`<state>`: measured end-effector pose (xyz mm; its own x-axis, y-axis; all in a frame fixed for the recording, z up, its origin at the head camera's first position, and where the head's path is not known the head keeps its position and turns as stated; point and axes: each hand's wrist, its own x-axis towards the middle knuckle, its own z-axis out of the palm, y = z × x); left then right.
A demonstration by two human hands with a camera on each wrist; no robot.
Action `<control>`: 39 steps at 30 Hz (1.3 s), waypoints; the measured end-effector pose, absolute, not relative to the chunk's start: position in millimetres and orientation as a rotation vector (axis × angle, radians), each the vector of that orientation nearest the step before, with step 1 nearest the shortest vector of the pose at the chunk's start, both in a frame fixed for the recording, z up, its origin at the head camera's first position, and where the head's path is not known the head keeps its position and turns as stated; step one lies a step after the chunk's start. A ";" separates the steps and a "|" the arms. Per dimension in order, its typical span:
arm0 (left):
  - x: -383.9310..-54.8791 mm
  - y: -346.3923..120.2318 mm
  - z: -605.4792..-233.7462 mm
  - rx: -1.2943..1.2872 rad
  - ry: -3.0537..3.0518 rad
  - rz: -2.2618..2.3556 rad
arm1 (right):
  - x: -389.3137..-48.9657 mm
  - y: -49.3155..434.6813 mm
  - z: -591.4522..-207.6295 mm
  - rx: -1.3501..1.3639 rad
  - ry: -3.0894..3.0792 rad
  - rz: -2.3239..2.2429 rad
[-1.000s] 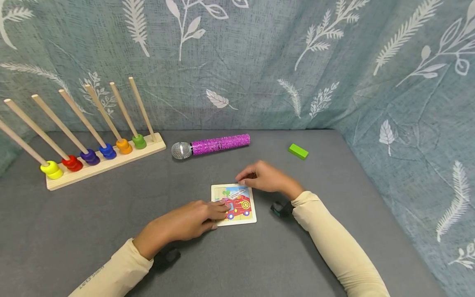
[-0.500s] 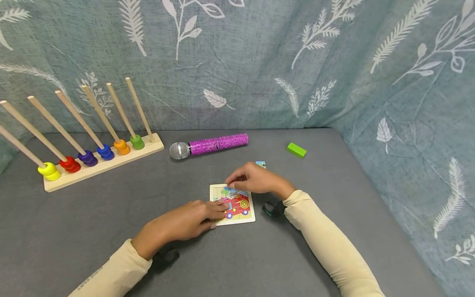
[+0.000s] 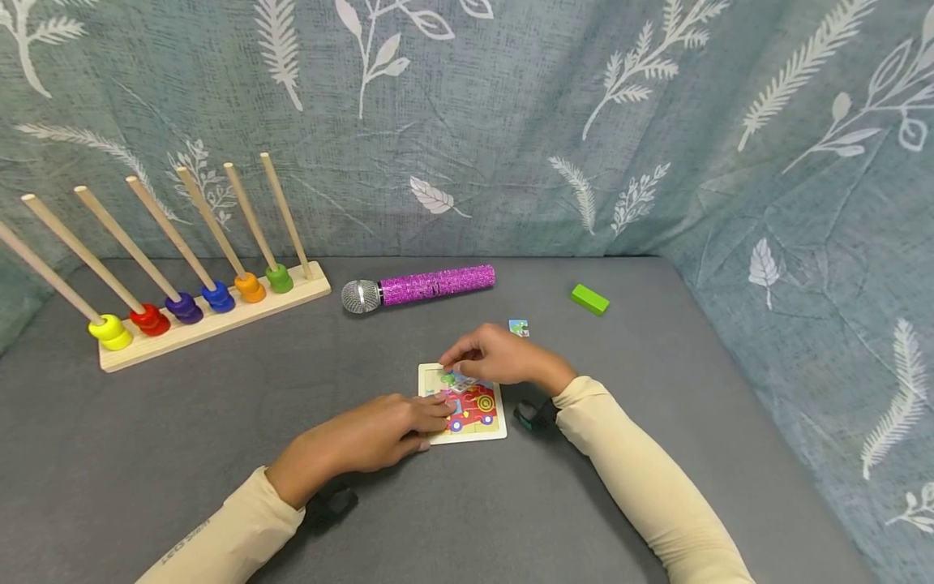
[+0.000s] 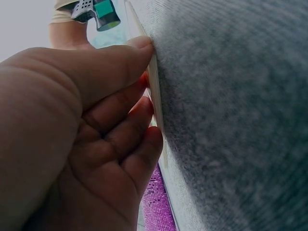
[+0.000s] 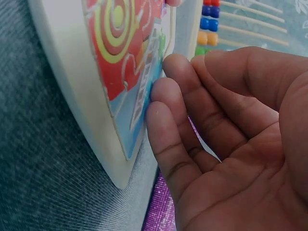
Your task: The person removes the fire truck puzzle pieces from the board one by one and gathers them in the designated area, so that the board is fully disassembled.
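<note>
A small square jigsaw puzzle [image 3: 473,418] with a red fire engine picture and a pale wooden frame lies on the table. My left hand [image 3: 387,426] rests its fingertips on the puzzle's left part, the thumb at the near edge. In the left wrist view that thumb [image 4: 125,57] touches the frame's side. My right hand [image 3: 499,357] is over the far edge, its loosely bent fingertips touching the picture's upper part. In the right wrist view nothing shows between thumb and fingers. A loose puzzle piece [image 3: 516,326] lies just beyond the right hand. The fingers hide part of the picture.
A wooden stand [image 3: 219,319] with upright rods and coloured beads is at the left. A purple glittery microphone [image 3: 438,284] lies behind the puzzle. A green block [image 3: 589,299] sits toward the back right. A leaf-patterned cloth [image 3: 511,122] hangs behind the grey table [image 3: 452,519].
My right hand has moved left along the puzzle's far edge from its right corner, and the loose piece has come into view behind it. The left hand stays in place.
</note>
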<state>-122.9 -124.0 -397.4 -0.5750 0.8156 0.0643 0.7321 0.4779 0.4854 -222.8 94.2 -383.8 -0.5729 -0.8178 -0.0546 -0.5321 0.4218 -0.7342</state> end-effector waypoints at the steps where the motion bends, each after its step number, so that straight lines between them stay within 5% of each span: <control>1: -123.2 -124.2 -397.4 1.347 2.543 0.707 | -223.0 93.9 -383.9 -1.148 2.277 -0.955; 39: -123.9 -124.6 -398.3 1.348 2.529 0.730 | -225.7 92.7 -384.1 -1.246 2.255 -0.956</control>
<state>-123.9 -124.6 -398.3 -0.5713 0.8180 0.0664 0.7275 0.4673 0.5024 -225.7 92.7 -384.1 -0.5278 -0.8493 -0.0112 -0.5824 0.3714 -0.7231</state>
